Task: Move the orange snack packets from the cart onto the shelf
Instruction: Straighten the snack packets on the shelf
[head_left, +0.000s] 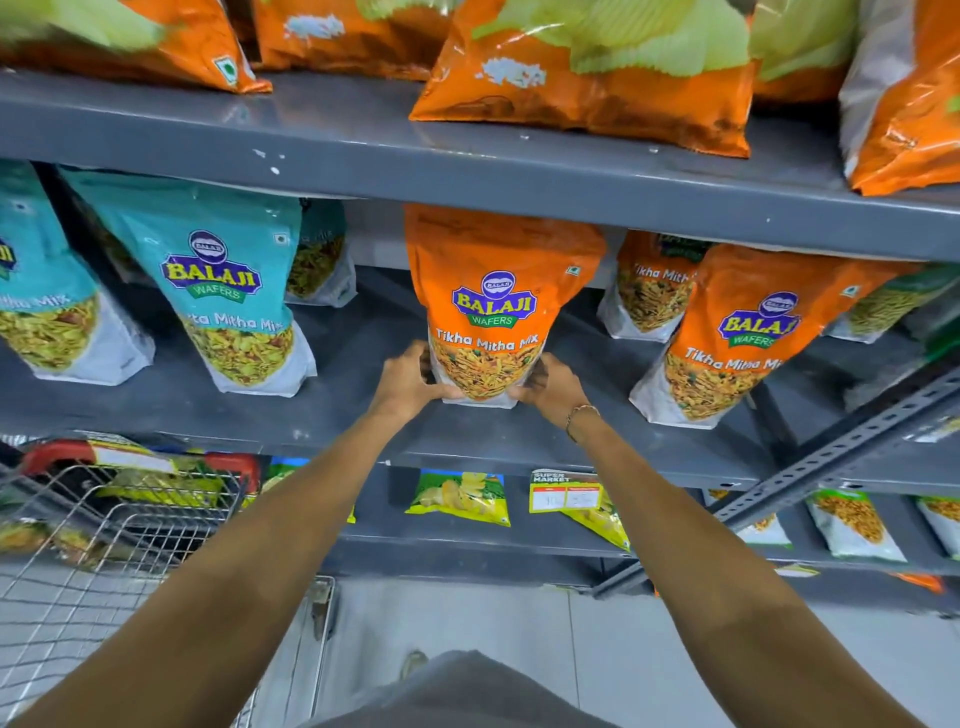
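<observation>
Head view: both hands, left hand (410, 376) and right hand (550, 387), clamp an orange packet (496, 306) upright near the shelf's (332, 395) front edge, label facing out, top hidden under the upper shelf (363, 156).

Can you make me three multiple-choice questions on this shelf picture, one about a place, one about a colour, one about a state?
1. Where does the held orange packet stand?
A. in the cart
B. on the middle shelf
C. on the floor

2. What colour are the packets to its left?
A. teal
B. red
C. black

3. How is the orange packet held?
A. by one hand at the top
B. by nobody
C. by both hands at its bottom

Answers:
1 B: its base rests on the middle shelf, while the cart sits lower left.
2 A: the teal packet is beside it.
3 C: the left hand and right hand clasp its lower corners.
</observation>
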